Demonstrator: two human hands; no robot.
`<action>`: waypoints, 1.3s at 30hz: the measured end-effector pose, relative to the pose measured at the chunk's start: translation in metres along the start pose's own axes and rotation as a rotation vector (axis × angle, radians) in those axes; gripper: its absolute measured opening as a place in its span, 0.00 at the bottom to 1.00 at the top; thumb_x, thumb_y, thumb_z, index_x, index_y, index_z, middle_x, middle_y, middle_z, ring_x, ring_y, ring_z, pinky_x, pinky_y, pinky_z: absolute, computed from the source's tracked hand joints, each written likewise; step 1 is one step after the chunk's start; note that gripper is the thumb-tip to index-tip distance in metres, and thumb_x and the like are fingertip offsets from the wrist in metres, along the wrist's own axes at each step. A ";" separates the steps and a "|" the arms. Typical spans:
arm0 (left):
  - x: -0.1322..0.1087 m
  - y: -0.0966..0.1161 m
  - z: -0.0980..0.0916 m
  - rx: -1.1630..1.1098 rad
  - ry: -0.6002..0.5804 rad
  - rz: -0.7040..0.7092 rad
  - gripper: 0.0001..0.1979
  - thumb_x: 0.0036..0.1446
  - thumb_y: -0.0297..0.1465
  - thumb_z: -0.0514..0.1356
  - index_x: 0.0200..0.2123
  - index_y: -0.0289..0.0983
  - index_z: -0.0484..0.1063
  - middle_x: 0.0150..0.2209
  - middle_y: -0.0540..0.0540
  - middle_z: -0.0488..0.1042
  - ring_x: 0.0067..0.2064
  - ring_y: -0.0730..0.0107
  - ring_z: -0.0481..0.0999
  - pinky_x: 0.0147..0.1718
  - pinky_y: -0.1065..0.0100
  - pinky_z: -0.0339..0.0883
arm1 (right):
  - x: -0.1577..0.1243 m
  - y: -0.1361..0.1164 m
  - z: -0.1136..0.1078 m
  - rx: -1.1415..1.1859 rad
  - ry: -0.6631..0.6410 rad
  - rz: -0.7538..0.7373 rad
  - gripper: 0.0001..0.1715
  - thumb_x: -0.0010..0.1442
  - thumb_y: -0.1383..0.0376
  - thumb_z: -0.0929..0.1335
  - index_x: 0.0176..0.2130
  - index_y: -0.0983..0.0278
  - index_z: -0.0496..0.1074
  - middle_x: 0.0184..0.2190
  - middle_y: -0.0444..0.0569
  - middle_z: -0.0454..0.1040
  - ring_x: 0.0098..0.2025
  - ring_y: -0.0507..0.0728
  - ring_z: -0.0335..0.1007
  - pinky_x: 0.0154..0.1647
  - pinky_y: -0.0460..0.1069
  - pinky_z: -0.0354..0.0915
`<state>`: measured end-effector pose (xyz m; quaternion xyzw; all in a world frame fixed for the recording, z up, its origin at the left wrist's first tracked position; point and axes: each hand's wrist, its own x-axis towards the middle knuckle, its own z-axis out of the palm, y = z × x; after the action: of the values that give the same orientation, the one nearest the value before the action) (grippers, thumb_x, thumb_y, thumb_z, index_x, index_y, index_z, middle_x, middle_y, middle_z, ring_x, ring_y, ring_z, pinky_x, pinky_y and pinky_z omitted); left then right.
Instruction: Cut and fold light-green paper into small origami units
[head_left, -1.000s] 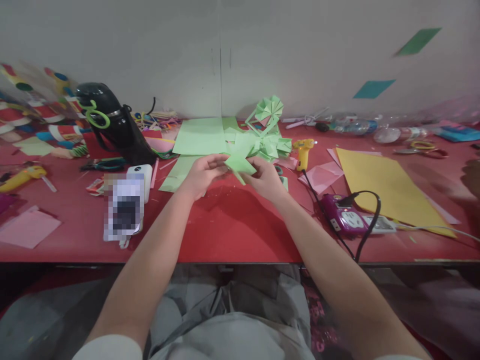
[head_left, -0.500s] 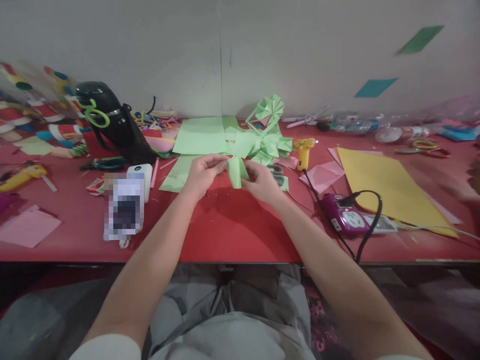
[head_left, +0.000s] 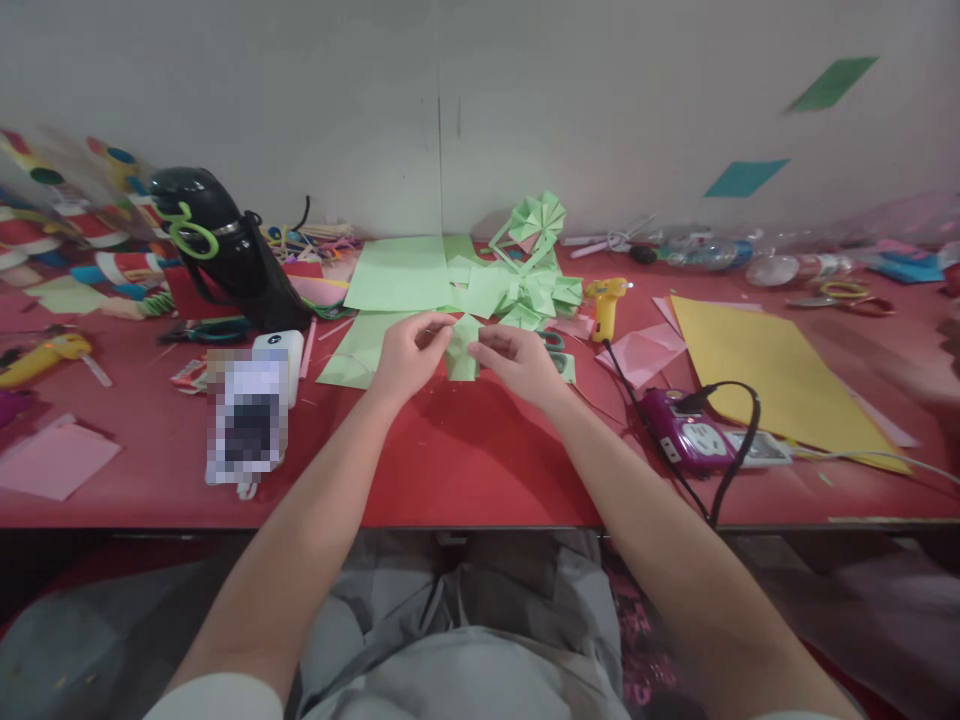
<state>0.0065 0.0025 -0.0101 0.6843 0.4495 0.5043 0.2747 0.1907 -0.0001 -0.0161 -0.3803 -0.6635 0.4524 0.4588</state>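
Note:
My left hand (head_left: 409, 352) and my right hand (head_left: 517, 357) both pinch a small folded piece of light green paper (head_left: 461, 352) just above the red table (head_left: 450, 450). The fingertips of the two hands nearly meet over its top edge. Behind the hands lie flat light green sheets (head_left: 397, 272) and a heap of folded green paper shapes (head_left: 536, 275), one fan-like piece standing up at the wall.
A yellow glue gun (head_left: 604, 300) stands right of the heap, its black cord running to a purple power strip (head_left: 686, 437). A large yellow sheet (head_left: 772, 375) and pink papers (head_left: 645, 352) lie right. A black helmet-like object (head_left: 217, 240), a phone (head_left: 247, 420) and pliers (head_left: 206, 328) sit left.
The green piece was turned from a wide flat shape to a narrow upright one. Both hands drew closer together and shifted slightly toward me.

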 end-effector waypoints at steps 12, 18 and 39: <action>0.001 -0.004 0.001 -0.139 -0.032 -0.019 0.12 0.54 0.38 0.67 0.38 0.36 0.79 0.35 0.43 0.81 0.38 0.66 0.79 0.39 0.66 0.72 | 0.000 0.001 -0.002 0.017 0.008 0.005 0.19 0.57 0.53 0.71 0.27 0.63 0.68 0.24 0.42 0.63 0.27 0.51 0.62 0.33 0.49 0.67; 0.002 -0.006 0.001 -0.197 -0.007 -0.018 0.11 0.51 0.36 0.69 0.36 0.35 0.80 0.35 0.43 0.82 0.38 0.65 0.80 0.40 0.66 0.74 | 0.000 -0.001 -0.002 0.071 0.001 0.050 0.22 0.53 0.47 0.73 0.27 0.63 0.70 0.25 0.44 0.69 0.30 0.54 0.69 0.38 0.51 0.72; 0.001 0.001 0.002 -0.167 -0.076 -0.061 0.11 0.53 0.38 0.67 0.34 0.35 0.77 0.33 0.44 0.80 0.35 0.67 0.78 0.37 0.67 0.72 | 0.000 -0.003 -0.001 0.088 0.060 0.004 0.20 0.53 0.49 0.73 0.32 0.63 0.78 0.28 0.47 0.77 0.31 0.54 0.73 0.37 0.52 0.72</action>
<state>0.0085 0.0028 -0.0096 0.6636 0.4157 0.5052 0.3626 0.1915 -0.0002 -0.0130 -0.3743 -0.6280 0.4705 0.4940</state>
